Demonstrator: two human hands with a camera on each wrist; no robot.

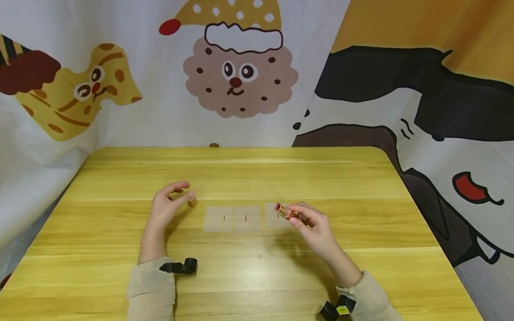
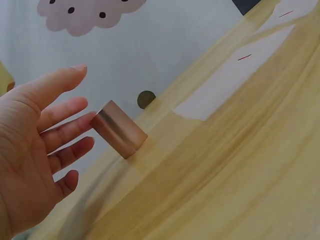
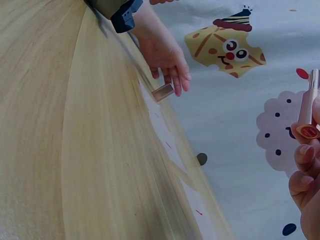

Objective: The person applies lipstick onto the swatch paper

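In the head view, my right hand (image 1: pixel 318 229) pinches a lipstick (image 1: pixel 286 212) between thumb and fingers, above the rightmost paper slip. Its shiny tube shows at the right edge of the right wrist view, cut off by the frame. A copper-coloured lipstick cap (image 2: pixel 120 131) stands upright on the table. Beside it my left hand (image 1: pixel 162 207) holds its fingers loosely bent, with nothing gripped. In the left wrist view, the fingertips (image 2: pixel 86 125) lie close to the cap; whether they touch it I cannot tell.
Three pale paper slips, left (image 1: pixel 214 224), middle (image 1: pixel 252 225) and right (image 1: pixel 271 222), lie in a row on the wooden table (image 1: pixel 244 279), each with a short red line. A printed curtain (image 1: pixel 153 121) hangs behind the table's far edge.
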